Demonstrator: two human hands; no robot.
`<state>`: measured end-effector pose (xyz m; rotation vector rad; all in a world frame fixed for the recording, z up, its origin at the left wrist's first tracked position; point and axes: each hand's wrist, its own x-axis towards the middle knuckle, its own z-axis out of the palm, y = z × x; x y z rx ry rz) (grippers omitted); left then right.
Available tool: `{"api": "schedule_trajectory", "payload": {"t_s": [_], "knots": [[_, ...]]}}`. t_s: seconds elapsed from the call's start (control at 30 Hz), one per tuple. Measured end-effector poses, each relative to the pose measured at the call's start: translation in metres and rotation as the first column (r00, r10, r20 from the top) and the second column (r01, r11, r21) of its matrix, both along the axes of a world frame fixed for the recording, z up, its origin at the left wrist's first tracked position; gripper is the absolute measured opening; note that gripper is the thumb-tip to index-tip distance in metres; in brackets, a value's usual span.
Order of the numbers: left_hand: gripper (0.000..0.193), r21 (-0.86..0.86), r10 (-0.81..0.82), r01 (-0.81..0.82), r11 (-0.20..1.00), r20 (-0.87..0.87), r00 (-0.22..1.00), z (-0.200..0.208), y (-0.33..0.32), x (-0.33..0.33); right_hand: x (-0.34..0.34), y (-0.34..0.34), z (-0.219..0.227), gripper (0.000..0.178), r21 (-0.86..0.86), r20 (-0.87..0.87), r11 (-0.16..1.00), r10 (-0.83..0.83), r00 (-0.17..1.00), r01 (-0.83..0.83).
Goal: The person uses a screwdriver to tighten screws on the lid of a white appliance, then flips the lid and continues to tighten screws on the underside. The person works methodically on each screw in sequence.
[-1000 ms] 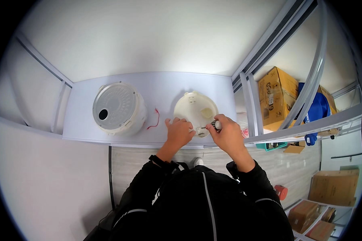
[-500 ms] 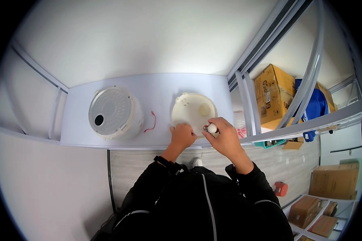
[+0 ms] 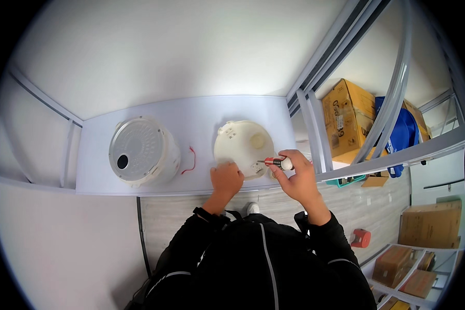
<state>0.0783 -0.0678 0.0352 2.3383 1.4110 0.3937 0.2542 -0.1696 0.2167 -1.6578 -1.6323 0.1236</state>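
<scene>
A shallow, round, off-white plastic cover [image 3: 237, 152] lies on the white table, with its inside facing up. My left hand [image 3: 226, 179] is closed on its lower left rim, fingers curled and partly hidden. Over the cover's right side, my right hand [image 3: 298, 178] grips a screwdriver [image 3: 275, 162] with a red, black and white handle. Its thin dark shaft points left, lying nearly level above a small white fitting [image 3: 256, 168] inside the cover. Whether the tip touches anything I cannot tell. A pale round patch [image 3: 258, 141] shows inside the cover.
A white round tub [image 3: 144, 150] with a grey disc top and a dark hole stands on the table's left. A red cable [image 3: 192, 160] lies between tub and cover. Metal rails [image 3: 315, 132] border the table's right end; cardboard boxes [image 3: 349, 119] stand beyond them.
The screwdriver has swung from pointing down to lying nearly level, tip to the left. My right hand has moved slightly right. My left hand stays by the cover's rim.
</scene>
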Motion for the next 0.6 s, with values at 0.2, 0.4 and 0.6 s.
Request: {"api": "schedule_trajectory", "payload": {"t_s": [0.2, 0.4, 0.6], "knots": [[0.006, 0.114, 0.020, -0.017, 0.993, -0.023, 1.000, 0.005, 0.018, -0.022, 0.010, -0.004, 0.002, 0.038, 0.021, 0.038, 1.000, 0.011, 0.999, -0.012], [0.005, 0.100, -0.065, 0.048, 0.994, 0.169, 0.983, 0.016, 0.027, -0.026, 0.006, -0.001, -0.002, 0.039, -0.009, -0.008, 0.999, 0.052, 0.999, -0.052], [0.005, 0.047, -0.124, 0.116, 0.992, 0.246, 0.961, 0.024, 0.021, -0.018, 0.005, 0.001, -0.003, 0.039, -0.086, 0.006, 0.994, 0.063, 0.998, -0.062]]}}
